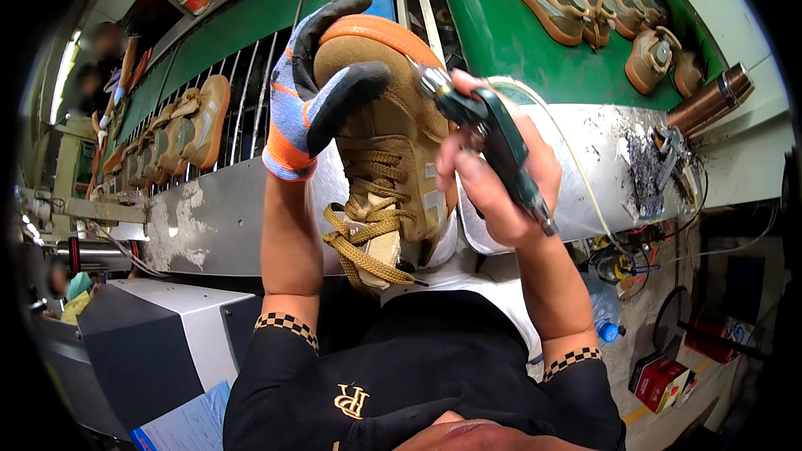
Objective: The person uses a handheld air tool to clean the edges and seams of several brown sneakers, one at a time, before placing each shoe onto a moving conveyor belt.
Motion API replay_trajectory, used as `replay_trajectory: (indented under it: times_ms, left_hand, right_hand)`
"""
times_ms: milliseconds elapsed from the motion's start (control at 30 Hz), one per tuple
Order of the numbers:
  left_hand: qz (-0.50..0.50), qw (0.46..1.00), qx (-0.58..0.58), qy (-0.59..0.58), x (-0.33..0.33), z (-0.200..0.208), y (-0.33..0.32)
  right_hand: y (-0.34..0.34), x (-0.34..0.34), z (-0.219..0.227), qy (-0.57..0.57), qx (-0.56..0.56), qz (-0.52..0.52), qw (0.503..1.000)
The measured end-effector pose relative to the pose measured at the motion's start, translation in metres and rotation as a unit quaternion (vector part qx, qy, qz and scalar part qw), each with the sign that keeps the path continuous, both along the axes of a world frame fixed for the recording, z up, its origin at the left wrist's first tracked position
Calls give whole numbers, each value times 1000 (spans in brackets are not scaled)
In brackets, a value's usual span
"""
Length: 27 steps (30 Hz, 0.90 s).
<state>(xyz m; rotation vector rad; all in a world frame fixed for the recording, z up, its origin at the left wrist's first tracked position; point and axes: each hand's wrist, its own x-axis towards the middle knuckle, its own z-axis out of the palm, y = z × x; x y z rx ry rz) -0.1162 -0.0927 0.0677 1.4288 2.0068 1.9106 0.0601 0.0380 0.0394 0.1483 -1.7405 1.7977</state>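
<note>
So the tan suede sneaker is up in front of the person's chest, long axis running away from the body, toe far out and heel down by the lap. Left hand, in a blue-and-orange knit glove with black coated fingers, is clamped round the toe from the left, thumb over the upper. Bare right hand has its fingers wrapped round a dark green pistol-shaped tool with a metal nose. Key bit: the orange rubbery sole edge lies up and left of the right fingers, right by that nose; can't tell if they actually touch. Left hand's the nearer one, it's already on the toe

Writing-wise, there's gold letter-style embroidery on the black short-sleeved shirt, plus a blue-and-white printed sheet lower left, print too small to make out
</note>
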Motion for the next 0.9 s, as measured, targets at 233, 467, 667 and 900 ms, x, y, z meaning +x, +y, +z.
replay_trajectory:
  times_ms: [233, 467, 667, 900]
  left_hand:
    - [-58, 997, 33, -45, -9, -2, 7]
    - [-66, 997, 25, -37, -14, -5, 7]
    - [-56, 995, 27, -77, -22, -15, 8]
    - [-21, 986, 40, -163, -39, -44, -19]
  right_hand:
    - [3, -5, -12, -1, -1, -62, 998]
    - [-6, 20, -51, 3, 9, -89, 996]
    - [-22, 39, -99, -32, -1, -89, 996]
    - [-44, 63, -128, -94, -47, -62, 992]
